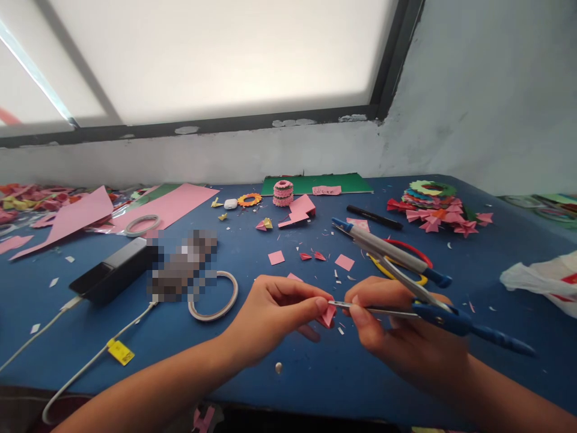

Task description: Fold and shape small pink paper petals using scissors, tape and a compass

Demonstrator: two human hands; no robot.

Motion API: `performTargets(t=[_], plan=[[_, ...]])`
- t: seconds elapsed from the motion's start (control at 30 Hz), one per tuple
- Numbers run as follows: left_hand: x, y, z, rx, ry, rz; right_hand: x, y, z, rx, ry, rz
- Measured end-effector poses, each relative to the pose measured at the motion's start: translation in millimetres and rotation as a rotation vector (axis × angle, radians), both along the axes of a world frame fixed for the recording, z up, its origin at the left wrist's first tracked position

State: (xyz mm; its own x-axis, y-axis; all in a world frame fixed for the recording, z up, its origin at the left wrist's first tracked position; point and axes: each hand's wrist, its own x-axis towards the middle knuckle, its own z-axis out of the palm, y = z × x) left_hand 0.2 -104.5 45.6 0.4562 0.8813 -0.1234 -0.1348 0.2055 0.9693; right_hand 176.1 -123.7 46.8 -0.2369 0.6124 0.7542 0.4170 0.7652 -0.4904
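Note:
Near the table's front, my left hand [282,310] pinches a small folded pink paper piece [328,314] between thumb and fingers. My right hand [394,322] is closed around one metal leg of a blue and silver drawing compass [439,319]. That leg's pointed tip meets the pink paper at my left fingertips. The other leg, with a grey and blue stick-like part, angles up and away over the table. Just beyond my hands lie pink paper squares [276,257] and small red folded pieces [320,256]. Red and yellow scissors handles [401,258] lie partly hidden behind the compass.
A tape roll [213,319], a black device [115,270] and white cables [94,355] lie left. Pink sheets [166,207] spread behind them. A ring stack [283,193] and black pen [374,217] stand and lie farther back. Paper flowers [444,213] and a plastic bag [543,279] are right.

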Motion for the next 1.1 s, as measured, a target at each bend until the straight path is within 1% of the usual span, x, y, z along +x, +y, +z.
performTargets(t=[0.07, 0.17, 0.27, 0.43, 0.5, 0.63, 0.83, 0.93, 1.03, 1.1], plan=[[-0.4, -0.4, -0.4, 0.005, -0.002, -0.001, 0.0, -0.4, -0.9, 0.015, -0.01, -0.014], [-1.0, -1.4, -0.5, 0.011, 0.005, 0.001, 0.4, 0.0, -3.0, 0.003, -0.013, 0.002], [-1.3, -1.7, 0.2, 0.018, 0.013, -0.007, 0.7, 1.1, -4.3, -0.011, 0.026, 0.006], [-1.2, -1.1, 1.3, 0.021, 0.028, -0.002, 0.2, 2.7, -3.4, -0.015, 0.071, -0.067], [-1.2, -1.2, 1.2, 0.026, 0.039, 0.005, 0.3, 3.3, -3.4, -0.042, 0.1, -0.074], [-1.1, -2.6, 1.0, 0.041, 0.065, 0.017, 0.3, 4.6, -2.8, -0.112, 0.18, -0.015], [-0.5, -4.1, 2.0, 0.048, 0.057, 0.025, -0.7, 6.1, 3.1, -0.278, 0.253, 0.035], [0.1, -3.4, 2.3, 0.052, 0.062, 0.041, -1.6, 7.1, 2.6, -0.323, 0.297, 0.048], [1.1, -2.6, 2.1, 0.058, 0.079, 0.072, -2.6, 6.9, -0.2, -0.293, 0.271, 0.006], [1.9, -2.6, 2.2, 0.062, 0.097, 0.09, -2.7, 6.2, -2.1, -0.225, 0.222, -0.053]])
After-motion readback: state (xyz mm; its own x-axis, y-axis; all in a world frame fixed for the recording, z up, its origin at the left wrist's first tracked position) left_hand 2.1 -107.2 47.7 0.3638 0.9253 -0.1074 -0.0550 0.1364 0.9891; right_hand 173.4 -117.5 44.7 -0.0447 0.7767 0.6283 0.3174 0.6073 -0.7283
